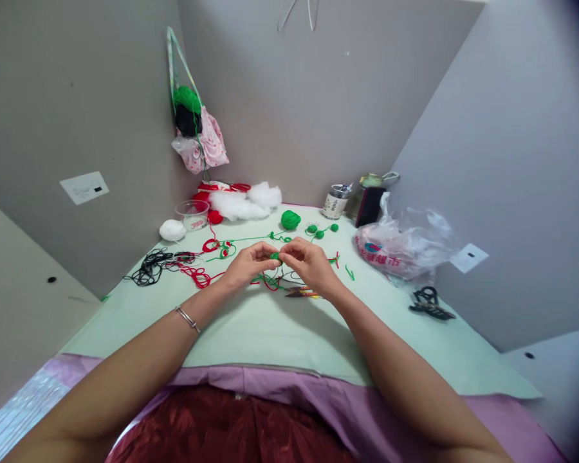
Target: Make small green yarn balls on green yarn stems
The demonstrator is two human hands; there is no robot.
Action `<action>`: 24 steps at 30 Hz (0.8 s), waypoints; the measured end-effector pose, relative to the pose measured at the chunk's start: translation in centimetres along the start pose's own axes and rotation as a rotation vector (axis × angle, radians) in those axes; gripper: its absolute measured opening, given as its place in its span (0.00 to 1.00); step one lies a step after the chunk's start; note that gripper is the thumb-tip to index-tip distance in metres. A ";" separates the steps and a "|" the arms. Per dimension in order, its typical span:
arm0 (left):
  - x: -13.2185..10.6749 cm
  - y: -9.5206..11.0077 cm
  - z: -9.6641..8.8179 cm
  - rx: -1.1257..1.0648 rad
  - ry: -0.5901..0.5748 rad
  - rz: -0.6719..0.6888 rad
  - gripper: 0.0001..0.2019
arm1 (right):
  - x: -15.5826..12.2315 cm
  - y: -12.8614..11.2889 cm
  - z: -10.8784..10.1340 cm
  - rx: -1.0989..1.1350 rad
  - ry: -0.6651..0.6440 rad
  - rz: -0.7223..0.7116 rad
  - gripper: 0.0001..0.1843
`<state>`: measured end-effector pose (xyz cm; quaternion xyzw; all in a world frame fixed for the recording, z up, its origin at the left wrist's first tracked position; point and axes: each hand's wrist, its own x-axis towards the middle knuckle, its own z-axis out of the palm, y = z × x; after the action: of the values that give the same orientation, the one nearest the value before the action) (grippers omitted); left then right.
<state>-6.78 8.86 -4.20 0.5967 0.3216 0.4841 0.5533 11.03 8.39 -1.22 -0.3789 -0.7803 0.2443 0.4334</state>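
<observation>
Between my two hands is a small green crocheted piece, mostly covered by the fingers. My left hand pinches it from the left, thumb and fingers together. From the right, my right hand closes its thumb and fingertips on the same piece; whether a hook or needle is in them is too small to tell. Under the hands lie tangled green, red and dark yarn strands and scissors with dark blades. Just beyond sits a green yarn ball, with small green balls to its right.
Black yarn and red yarn lie left, near a white ball and clear tub. White stuffing is at the back. A can, plastic bag and black hair clip stand right. A yarn bag hangs on the wall.
</observation>
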 end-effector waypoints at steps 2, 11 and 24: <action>-0.1 0.0 0.1 0.026 -0.010 0.000 0.15 | 0.3 -0.6 -0.4 0.014 0.070 -0.015 0.07; -0.1 -0.4 -0.2 -0.026 -0.025 -0.088 0.16 | 0.9 0.0 -3.4 0.318 0.065 0.202 0.14; -0.4 -1.4 0.9 0.148 -0.042 -0.093 0.14 | 0.7 -2.5 -2.1 0.259 0.290 0.034 0.11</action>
<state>-5.88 8.41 -5.55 0.6305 0.3722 0.4200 0.5362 11.62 7.55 1.96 -0.3642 -0.6652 0.2930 0.5822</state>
